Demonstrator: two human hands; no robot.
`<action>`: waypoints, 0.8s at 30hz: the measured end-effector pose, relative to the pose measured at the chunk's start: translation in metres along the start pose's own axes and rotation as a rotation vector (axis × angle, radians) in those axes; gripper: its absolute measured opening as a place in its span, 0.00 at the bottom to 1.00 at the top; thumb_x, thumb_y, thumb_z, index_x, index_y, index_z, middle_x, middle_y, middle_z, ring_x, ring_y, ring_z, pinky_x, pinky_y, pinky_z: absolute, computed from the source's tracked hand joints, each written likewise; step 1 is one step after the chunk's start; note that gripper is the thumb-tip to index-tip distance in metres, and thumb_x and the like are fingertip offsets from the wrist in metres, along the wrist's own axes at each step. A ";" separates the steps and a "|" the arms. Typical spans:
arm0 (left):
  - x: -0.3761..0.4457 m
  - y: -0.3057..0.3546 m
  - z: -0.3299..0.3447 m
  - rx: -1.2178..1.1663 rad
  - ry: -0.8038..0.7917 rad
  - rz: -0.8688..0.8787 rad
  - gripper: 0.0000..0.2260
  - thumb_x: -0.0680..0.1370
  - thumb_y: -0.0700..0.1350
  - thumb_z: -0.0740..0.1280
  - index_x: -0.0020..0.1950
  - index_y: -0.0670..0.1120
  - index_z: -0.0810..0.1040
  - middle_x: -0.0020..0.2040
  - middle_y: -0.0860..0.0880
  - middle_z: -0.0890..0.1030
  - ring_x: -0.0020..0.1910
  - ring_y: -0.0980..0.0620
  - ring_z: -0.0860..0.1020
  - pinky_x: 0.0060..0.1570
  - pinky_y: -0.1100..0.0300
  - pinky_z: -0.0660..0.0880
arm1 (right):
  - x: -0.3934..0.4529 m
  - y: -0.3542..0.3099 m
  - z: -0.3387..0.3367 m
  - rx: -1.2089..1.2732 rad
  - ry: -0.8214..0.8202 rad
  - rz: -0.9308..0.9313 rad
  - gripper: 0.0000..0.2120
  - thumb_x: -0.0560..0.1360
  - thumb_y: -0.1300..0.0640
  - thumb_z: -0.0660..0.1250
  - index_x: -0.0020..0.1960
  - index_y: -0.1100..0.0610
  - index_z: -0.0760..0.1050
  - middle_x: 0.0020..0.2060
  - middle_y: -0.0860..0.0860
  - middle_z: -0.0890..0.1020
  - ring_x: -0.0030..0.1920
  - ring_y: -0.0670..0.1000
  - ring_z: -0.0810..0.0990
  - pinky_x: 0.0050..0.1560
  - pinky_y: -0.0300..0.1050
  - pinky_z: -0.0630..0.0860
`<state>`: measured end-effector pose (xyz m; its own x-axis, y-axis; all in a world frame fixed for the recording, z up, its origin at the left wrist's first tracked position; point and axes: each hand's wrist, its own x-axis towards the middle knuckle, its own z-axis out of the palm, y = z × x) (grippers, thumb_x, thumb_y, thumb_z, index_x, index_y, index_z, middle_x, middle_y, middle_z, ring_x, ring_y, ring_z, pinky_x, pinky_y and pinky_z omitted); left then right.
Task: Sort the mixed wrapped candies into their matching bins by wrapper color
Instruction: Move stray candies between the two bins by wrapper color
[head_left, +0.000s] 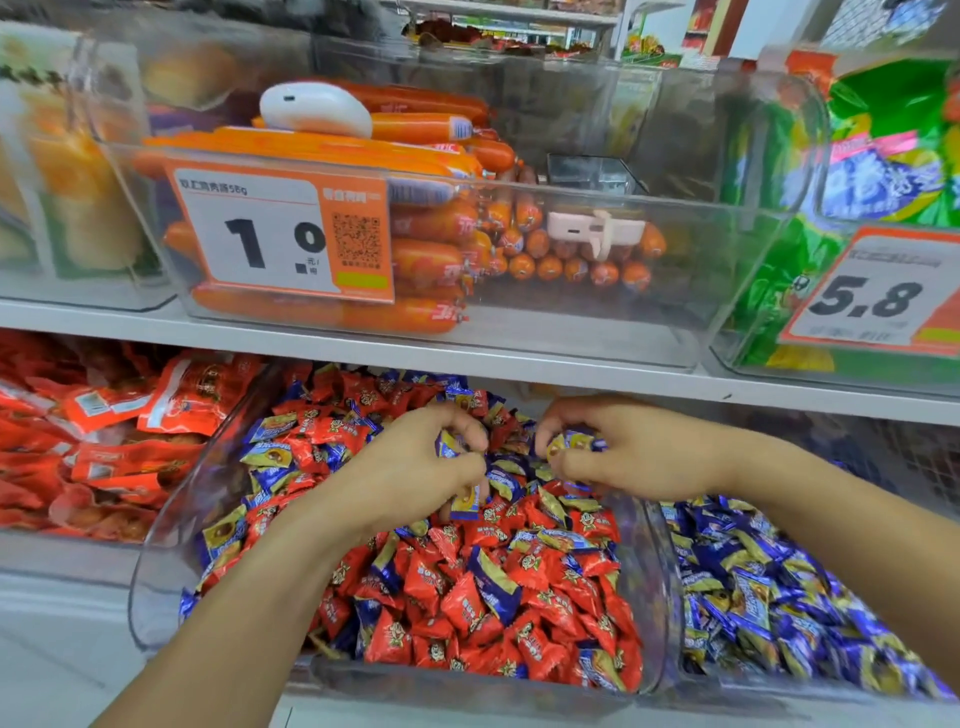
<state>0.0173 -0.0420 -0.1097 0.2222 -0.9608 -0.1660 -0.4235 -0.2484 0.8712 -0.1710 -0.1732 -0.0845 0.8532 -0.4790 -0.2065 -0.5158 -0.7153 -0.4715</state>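
Observation:
A clear bin (156, 587) on the lower shelf holds mixed red candies (462, 603) and blue-and-gold candies (493, 582). Both my hands reach into its far half. My left hand (415, 467) is shut on several blue-and-gold candies, one poking out by the thumb and one under the palm. My right hand (618, 452) pinches a blue-and-gold candy (571, 442) between thumb and fingers. To the right, a second clear bin (675, 623) holds only blue-and-gold candies (779, 597).
Left of the mixed bin lie red snack packets (93, 441). The white shelf (519, 358) above carries a clear bin of orange sausages (436, 254) with a price tag (280, 234), and a bin of green bags (883, 156) at the right.

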 end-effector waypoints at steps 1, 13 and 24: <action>-0.001 0.001 0.002 0.031 -0.013 0.026 0.05 0.76 0.39 0.65 0.49 0.49 0.76 0.37 0.50 0.84 0.27 0.51 0.70 0.28 0.61 0.68 | -0.005 -0.004 -0.001 0.015 -0.036 -0.025 0.08 0.74 0.48 0.63 0.52 0.42 0.76 0.43 0.46 0.82 0.42 0.52 0.80 0.51 0.53 0.77; -0.025 -0.007 0.008 0.576 -0.257 0.115 0.10 0.70 0.59 0.75 0.48 0.58 0.82 0.43 0.62 0.79 0.35 0.66 0.75 0.35 0.71 0.66 | -0.009 -0.006 0.014 -0.347 -0.158 -0.080 0.19 0.70 0.37 0.72 0.59 0.38 0.75 0.54 0.44 0.80 0.57 0.45 0.68 0.60 0.52 0.72; -0.030 -0.003 0.021 0.146 0.085 0.280 0.09 0.76 0.61 0.62 0.48 0.58 0.74 0.50 0.59 0.78 0.48 0.59 0.78 0.50 0.64 0.73 | -0.071 0.005 0.020 0.240 0.420 -0.083 0.06 0.79 0.43 0.62 0.51 0.40 0.76 0.40 0.42 0.81 0.39 0.46 0.80 0.44 0.46 0.77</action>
<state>-0.0064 -0.0149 -0.1171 0.1494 -0.9821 0.1148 -0.5982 0.0027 0.8013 -0.2327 -0.1322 -0.0890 0.7598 -0.6245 0.1808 -0.3725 -0.6461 -0.6662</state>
